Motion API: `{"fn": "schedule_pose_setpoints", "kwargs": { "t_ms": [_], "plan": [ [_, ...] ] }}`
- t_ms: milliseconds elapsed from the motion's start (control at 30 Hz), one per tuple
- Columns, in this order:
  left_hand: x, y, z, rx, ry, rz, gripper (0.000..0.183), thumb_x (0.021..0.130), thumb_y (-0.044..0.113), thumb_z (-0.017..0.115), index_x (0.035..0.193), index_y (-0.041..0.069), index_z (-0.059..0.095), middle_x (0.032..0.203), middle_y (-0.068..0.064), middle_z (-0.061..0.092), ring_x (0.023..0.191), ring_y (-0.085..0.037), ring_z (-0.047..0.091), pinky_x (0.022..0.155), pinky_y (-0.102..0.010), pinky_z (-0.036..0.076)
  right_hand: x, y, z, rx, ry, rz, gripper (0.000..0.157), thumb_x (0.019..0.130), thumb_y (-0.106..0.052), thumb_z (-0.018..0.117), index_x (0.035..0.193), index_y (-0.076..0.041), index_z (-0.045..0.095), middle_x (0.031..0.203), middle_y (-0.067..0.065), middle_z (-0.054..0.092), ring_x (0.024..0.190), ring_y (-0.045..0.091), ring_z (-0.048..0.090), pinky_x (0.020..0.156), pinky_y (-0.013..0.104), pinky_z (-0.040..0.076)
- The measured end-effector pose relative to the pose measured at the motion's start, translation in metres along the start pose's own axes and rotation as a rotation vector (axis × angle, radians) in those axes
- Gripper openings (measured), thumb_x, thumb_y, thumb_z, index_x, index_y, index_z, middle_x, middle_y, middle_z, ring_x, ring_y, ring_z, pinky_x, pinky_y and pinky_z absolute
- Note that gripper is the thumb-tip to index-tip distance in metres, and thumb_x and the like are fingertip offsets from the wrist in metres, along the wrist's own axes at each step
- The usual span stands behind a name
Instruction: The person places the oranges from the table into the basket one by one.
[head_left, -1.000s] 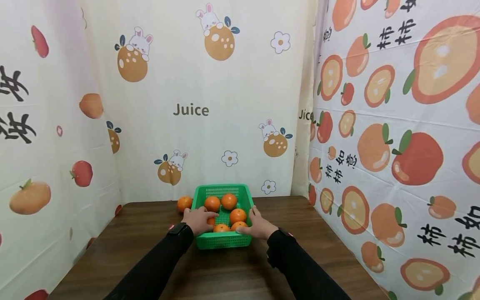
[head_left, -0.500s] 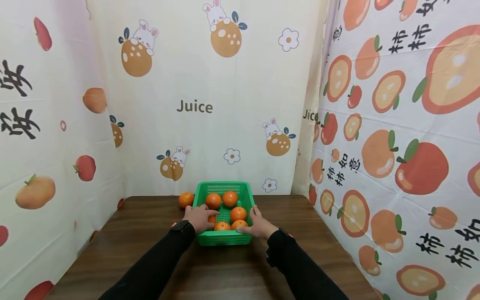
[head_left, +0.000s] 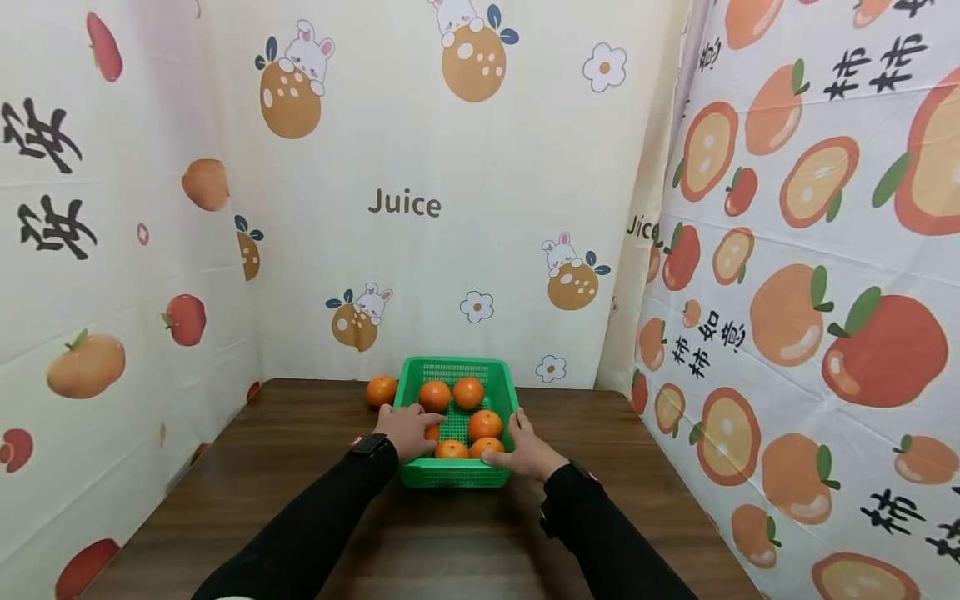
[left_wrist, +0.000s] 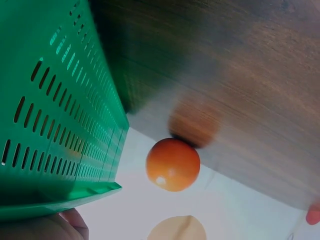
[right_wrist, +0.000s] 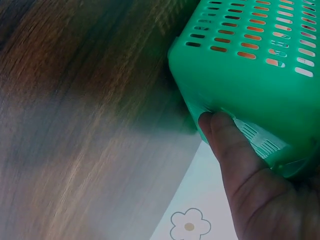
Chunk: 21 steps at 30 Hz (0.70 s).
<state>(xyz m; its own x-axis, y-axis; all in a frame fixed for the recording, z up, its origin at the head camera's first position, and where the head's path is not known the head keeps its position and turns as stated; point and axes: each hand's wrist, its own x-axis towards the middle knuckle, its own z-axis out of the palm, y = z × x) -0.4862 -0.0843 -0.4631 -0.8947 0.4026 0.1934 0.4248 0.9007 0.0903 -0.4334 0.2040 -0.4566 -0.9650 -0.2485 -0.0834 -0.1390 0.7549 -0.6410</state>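
A green plastic basket (head_left: pixel 453 475) with slotted walls stands on the table, holding several oranges (head_left: pixel 486 425). My left hand (head_left: pixel 407 429) lies over its left rim, fingers reaching inside and partly covering an orange (head_left: pixel 432 432); whether they grip it I cannot tell. In the left wrist view only a bit of the left hand (left_wrist: pixel 72 224) shows past the rim. My right hand (head_left: pixel 528 450) holds the basket's right front corner, thumb over the front rim. The right wrist view shows its extended fingers (right_wrist: pixel 227 135) against the outside of the wall.
One loose orange (head_left: pixel 382 390) sits on the wooden table (head_left: pixel 315 425) behind and left of the basket, also visible in the left wrist view. Fruit-printed cloths (head_left: pixel 420 275) hang around the table's back and sides.
The head view has shifted, so the scene sits slightly to the right and the basket a little higher. Hands, basket and oranges keep their places relative to each other.
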Motion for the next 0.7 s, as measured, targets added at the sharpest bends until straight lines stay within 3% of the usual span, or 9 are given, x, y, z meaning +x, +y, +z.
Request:
{"fn": "schedule_pose_setpoints", "kwargs": {
  "t_ms": [233,500,700],
  "plan": [
    [0.004,0.001,0.004,-0.02,0.016,-0.008,0.044,0.092,0.045,0.08,0.134,0.035,0.07,0.125,-0.006,0.067,0.1,-0.025,0.064,0.088,-0.051,0.035,-0.001,0.001,-0.002,0.006,0.001,0.005,0.111,0.099,-0.058,0.069,0.171,-0.003,0.004,0.179,0.016,-0.012,0.163,0.043,0.021,0.127,0.06,0.03],
    [0.003,0.005,-0.008,0.037,-0.057,0.005,0.051,0.093,0.039,0.08,0.142,0.035,0.068,0.129,-0.006,0.067,0.106,-0.026,0.063,0.089,-0.05,0.034,-0.003,-0.004,-0.006,0.006,-0.006,0.022,0.112,0.099,-0.06,0.068,0.171,-0.004,0.003,0.18,0.015,-0.012,0.161,0.045,0.024,0.125,0.063,0.03],
    [0.008,0.0,0.001,0.107,-0.078,0.037,0.055,0.093,0.043,0.081,0.145,0.037,0.066,0.127,-0.003,0.069,0.105,-0.024,0.065,0.087,-0.048,0.034,-0.001,-0.002,-0.004,0.0,-0.008,0.04,0.11,0.099,-0.058,0.068,0.171,-0.006,0.003,0.18,0.014,-0.011,0.161,0.045,0.024,0.126,0.063,0.03]
  ]
}}
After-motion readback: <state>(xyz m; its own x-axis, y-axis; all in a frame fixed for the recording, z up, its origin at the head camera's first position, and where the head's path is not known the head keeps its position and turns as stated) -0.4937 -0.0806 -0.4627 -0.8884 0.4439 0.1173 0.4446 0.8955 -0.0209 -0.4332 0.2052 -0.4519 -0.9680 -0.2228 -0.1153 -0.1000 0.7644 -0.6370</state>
